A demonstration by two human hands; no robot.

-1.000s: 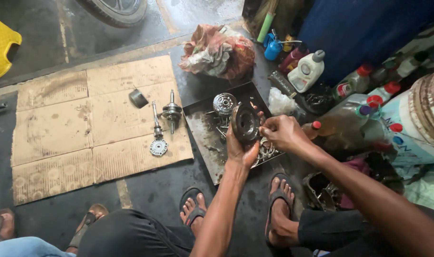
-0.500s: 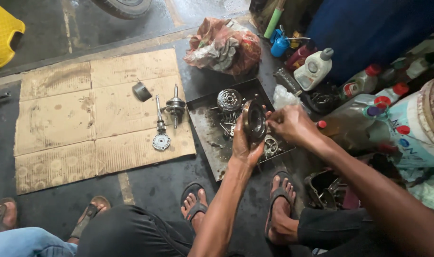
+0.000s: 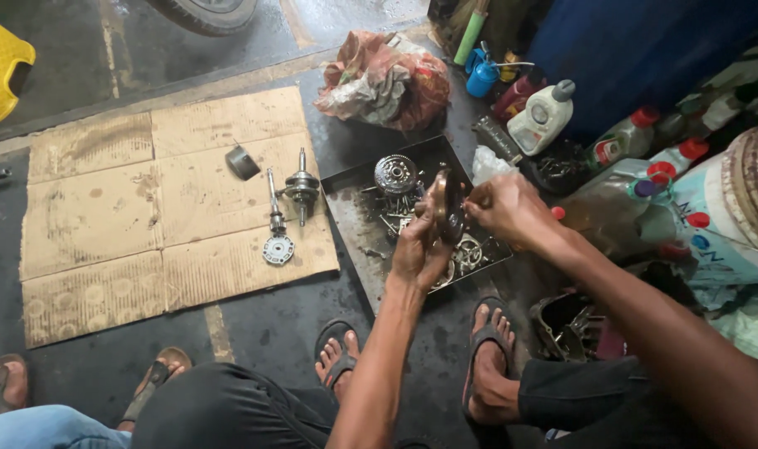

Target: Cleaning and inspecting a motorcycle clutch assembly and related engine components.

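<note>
Now the left hand (image 3: 419,249) grips a round dark metal disc part (image 3: 447,204) from below, fingers curled around its rim, holding it edge-up over the black metal tray (image 3: 350,212). Beside it, the right hand (image 3: 508,209) pinches the disc's upper edge with fingertips. Flattened brown cardboard (image 3: 104,216) lies left, mostly bare.

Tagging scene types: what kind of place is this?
Likely an informal engine repair workshop, worked at floor level: a metal tray of oily gears, a crankshaft on flattened cardboard, and oil bottles alongside.
</note>
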